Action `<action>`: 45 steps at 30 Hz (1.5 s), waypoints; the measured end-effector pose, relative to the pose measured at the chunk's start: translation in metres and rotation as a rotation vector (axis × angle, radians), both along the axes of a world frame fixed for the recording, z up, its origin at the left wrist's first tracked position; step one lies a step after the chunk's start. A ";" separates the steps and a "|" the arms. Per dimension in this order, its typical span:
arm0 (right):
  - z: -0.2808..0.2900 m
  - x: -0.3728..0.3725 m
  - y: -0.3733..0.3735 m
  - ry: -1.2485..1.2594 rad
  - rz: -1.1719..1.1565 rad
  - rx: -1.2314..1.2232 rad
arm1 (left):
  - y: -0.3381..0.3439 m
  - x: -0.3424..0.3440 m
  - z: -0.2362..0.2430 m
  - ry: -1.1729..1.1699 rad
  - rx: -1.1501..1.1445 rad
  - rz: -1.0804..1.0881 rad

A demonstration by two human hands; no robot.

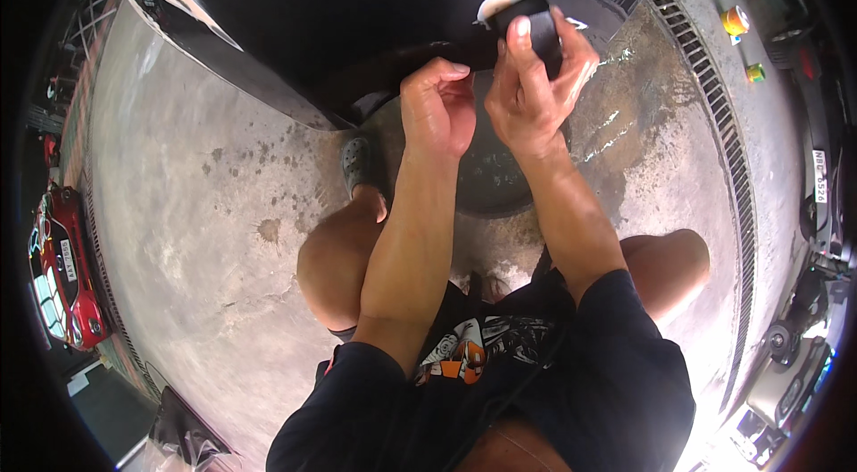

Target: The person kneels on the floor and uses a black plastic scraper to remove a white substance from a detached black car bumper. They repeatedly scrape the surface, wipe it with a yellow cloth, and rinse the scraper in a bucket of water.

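Observation:
A glossy black curved car panel [357, 16], likely a bumper, fills the top of the view. My right hand [540, 92] grips a dark, rounded block [534, 25] against the panel, thumb on its near side and fingers round its right side. A bright whitish patch [500, 5] shows at the block's left; I cannot tell whether it is part of the block or a reflection. Beside it, my left hand [437, 106] is closed at the panel's lower edge, thumb pointing right over curled fingers. Whatever those fingers hold, if anything, is hidden.
Under my hands lies a dark round shape [500, 173] on wet concrete floor [223, 231]. A slotted drain [723, 115] runs along the right. Beyond it stand an orange can [735, 21] and a small green item [756, 73]. A red car [67, 271] is parked far left.

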State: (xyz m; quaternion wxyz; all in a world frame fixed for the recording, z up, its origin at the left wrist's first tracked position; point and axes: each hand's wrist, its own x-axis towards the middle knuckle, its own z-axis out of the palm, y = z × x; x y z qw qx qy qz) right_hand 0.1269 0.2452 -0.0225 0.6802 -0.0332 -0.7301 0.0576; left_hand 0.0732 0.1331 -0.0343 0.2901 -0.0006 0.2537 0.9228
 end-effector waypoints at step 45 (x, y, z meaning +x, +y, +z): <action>0.003 -0.002 0.000 -0.052 -0.049 0.053 | 0.000 -0.001 -0.010 -0.087 -0.030 0.009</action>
